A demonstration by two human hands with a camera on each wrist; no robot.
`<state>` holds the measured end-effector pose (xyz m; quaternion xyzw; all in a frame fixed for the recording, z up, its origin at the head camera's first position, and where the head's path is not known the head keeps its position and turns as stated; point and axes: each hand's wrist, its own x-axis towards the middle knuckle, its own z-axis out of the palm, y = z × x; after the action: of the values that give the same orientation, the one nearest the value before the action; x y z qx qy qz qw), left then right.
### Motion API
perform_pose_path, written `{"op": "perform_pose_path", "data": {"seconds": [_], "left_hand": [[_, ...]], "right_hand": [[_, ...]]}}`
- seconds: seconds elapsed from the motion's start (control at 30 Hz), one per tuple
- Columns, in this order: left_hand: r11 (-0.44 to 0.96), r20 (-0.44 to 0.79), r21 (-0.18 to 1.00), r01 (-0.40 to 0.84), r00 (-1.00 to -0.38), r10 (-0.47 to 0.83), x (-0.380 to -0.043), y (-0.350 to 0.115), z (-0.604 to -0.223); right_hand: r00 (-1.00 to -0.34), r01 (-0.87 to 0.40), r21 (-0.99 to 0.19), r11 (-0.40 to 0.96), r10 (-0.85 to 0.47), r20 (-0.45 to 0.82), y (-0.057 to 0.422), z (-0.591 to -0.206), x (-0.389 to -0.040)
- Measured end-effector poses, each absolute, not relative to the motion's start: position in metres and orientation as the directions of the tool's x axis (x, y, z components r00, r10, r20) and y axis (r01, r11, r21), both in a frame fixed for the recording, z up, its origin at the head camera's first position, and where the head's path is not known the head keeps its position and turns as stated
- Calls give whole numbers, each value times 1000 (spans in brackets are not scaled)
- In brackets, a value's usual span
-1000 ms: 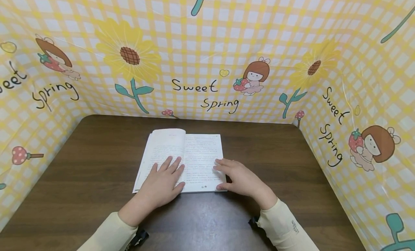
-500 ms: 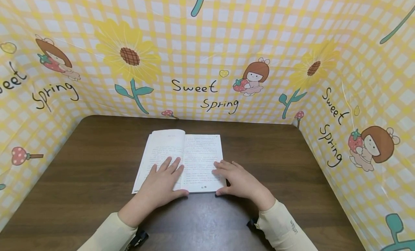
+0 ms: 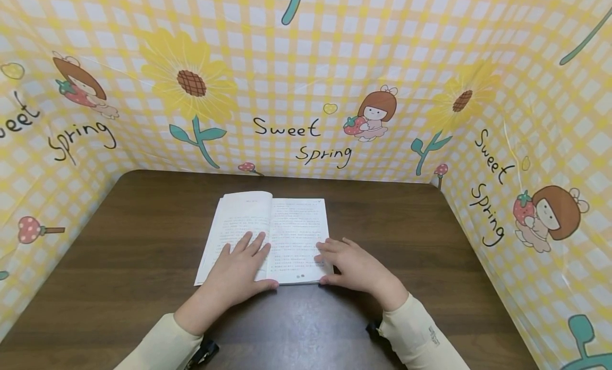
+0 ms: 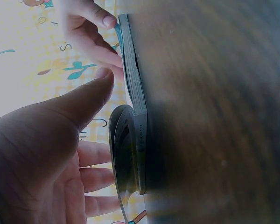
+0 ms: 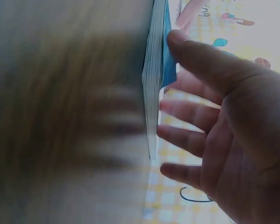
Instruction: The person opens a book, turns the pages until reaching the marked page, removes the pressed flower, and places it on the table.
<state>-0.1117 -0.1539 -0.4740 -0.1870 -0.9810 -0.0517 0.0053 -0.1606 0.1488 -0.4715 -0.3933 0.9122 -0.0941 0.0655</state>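
An open paperback book (image 3: 296, 221) with printed pages lies on the dark wooden table. My left hand (image 3: 239, 269) rests on its left page, fingers spread, the thumb reaching to the bottom edge near the middle. At the right edge is my right hand (image 3: 356, 269), its fingertips touching the right page and its thumb at the lower corner. In the right wrist view a bluish page corner (image 5: 169, 65) stands slightly lifted beside the thumb of that hand. The left wrist view shows the left page curving up from the spine (image 4: 140, 130).
A brown wooden table (image 3: 134, 242) surrounds the book. Yellow checked cloth (image 3: 287, 67) with printed flowers and lettering walls in the back and both sides. Dark bands (image 3: 203, 354) show at the cream sleeves (image 3: 160, 341).
The left thumb has moved from the page down to the book's bottom edge. The left page lies a little flatter. My right hand has shifted slightly left, then back right.
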Motion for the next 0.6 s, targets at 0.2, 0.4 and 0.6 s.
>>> {"op": "perform_pose_path", "data": {"seconds": [0.2, 0.4, 0.6], "left_hand": [[925, 29, 96, 366, -930, 365, -112, -154, -474], [927, 32, 96, 364, -931, 363, -112, -153, -474], [937, 30, 133, 324, -946, 323, -111, -150, -472]], "right_hand": [[-604, -791, -129, 598, -797, 8, 151, -467, -160], [-530, -847, 5, 532, -846, 62, 152, -465, -160], [-494, -867, -37, 497, -846, 200, 153, -468, -165]]}}
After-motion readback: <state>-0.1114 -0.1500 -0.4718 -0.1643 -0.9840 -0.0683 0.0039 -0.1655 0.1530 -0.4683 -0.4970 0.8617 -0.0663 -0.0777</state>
